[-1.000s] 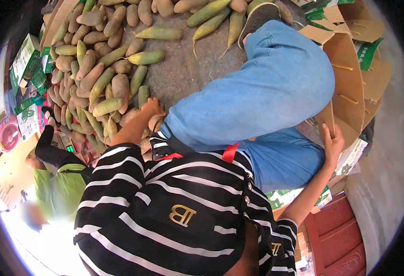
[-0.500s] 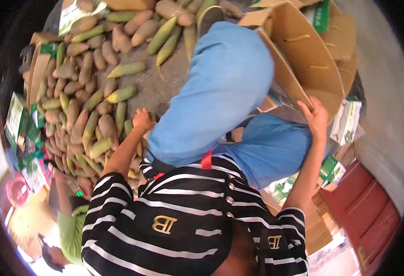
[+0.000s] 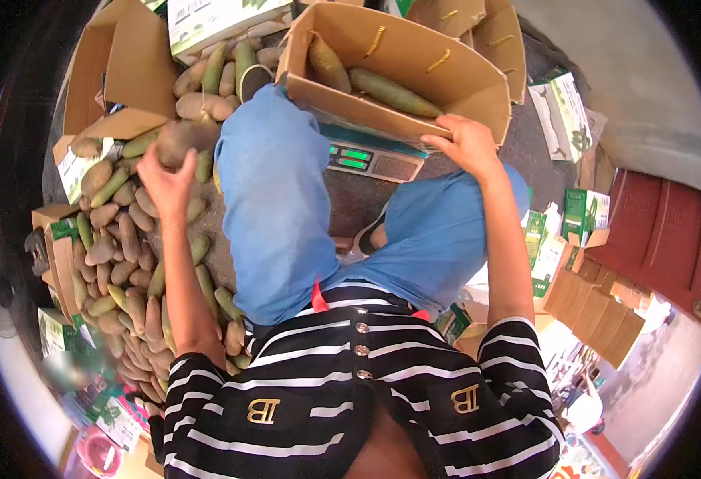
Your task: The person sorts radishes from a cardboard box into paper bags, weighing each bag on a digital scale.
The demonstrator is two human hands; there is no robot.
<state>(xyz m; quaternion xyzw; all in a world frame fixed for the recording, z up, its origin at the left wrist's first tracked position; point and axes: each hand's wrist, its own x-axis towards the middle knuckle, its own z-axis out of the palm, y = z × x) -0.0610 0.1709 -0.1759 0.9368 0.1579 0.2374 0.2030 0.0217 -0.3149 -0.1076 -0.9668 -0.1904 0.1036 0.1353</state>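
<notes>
My left hand [image 3: 168, 182] is closed around a brown tuber [image 3: 184, 140], blurred by motion, over the pile at the left. My right hand [image 3: 467, 144] grips the near edge of an open cardboard box [image 3: 398, 120]. Inside that box lie a greenish tuber [image 3: 394, 93] and a browner one [image 3: 328, 65]. The box rests on a scale [image 3: 374, 160] with lit green displays, just beyond my knees. Many brown and green tubers [image 3: 131, 239] are heaped on the dark floor.
Another open box [image 3: 123, 72] stands at the upper left. A white printed carton [image 3: 223, 24] lies at the top. More cartons [image 3: 586, 211] and a stack of flattened cardboard [image 3: 594, 311] are at the right. A pink basin [image 3: 99, 451] sits at the lower left.
My left hand has moved forward from the floor and taken hold of a tuber. The view has shifted, showing the box interior and the scale. My right hand remains on the box edge.
</notes>
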